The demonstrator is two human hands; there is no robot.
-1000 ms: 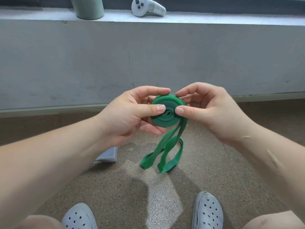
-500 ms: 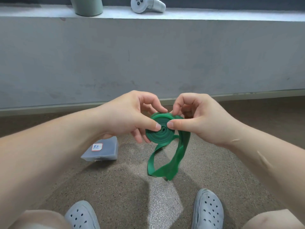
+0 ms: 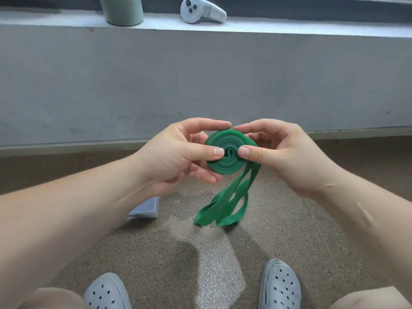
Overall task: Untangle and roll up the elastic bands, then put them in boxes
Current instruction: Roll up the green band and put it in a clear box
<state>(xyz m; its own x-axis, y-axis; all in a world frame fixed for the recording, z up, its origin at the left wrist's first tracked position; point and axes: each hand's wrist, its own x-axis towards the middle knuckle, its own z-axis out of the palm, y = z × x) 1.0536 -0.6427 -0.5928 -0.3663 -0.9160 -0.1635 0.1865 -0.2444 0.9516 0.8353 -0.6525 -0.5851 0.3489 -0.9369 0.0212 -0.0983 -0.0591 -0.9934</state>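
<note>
Above the floor (image 3: 156, 264), the band (image 3: 225, 168) is gripped by the left hand (image 3: 176, 157) and right hand (image 3: 287, 157), with thumbs pressed on its coiled face. It is held higher than before, and the box (image 3: 147, 209) is now mostly hidden behind the left forearm.

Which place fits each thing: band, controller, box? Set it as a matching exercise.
Things:
1 band
2 controller
3 box

Places:
a on the floor, beside the left forearm
b on the ledge
c gripped by left hand and right hand

Pairs: 1-c, 2-b, 3-a
</note>
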